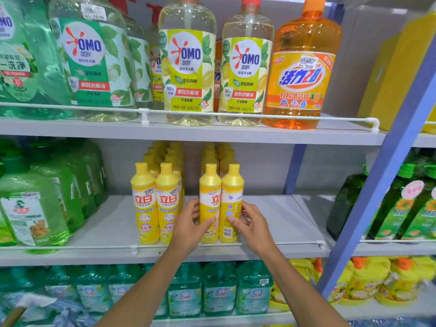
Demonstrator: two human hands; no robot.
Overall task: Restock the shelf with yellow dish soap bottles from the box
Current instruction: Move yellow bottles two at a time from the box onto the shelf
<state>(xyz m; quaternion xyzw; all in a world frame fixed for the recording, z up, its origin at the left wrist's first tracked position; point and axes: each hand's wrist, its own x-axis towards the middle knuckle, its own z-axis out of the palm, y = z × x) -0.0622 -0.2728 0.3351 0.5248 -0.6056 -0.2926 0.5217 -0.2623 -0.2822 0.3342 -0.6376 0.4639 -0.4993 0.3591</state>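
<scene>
- Forearms rise from the lower centre of the frame. The left hand (188,228) wraps thumb and fingers round the first yellow bottle (209,197). The right hand (251,223) grips the second yellow bottle (232,192), which touches the first on its right.
- Both bottles stand upright at centre frame on the middle shelf (113,223), just behind the white front rail (283,243). They head two rows of like bottles running back into the shelf.
- Second yellow bottle shows its barcode side; the first shows only part of its front label. A neighbouring pair (155,204) to the left faces fully forward, with a gap between the two groups.
- Box: not in view.
- Green bottles (35,204) fill the shelf at left frame; teal bottles (219,289) stand on the shelf below.
- Risk, as judged: the bottles are tall and narrow, so twisting or pushing one to face it could knock those behind and topple them in a chain.
- Risk, as judged: catching a base on the rail, or releasing a tilted bottle, could tip it forward off the shelf.
</scene>
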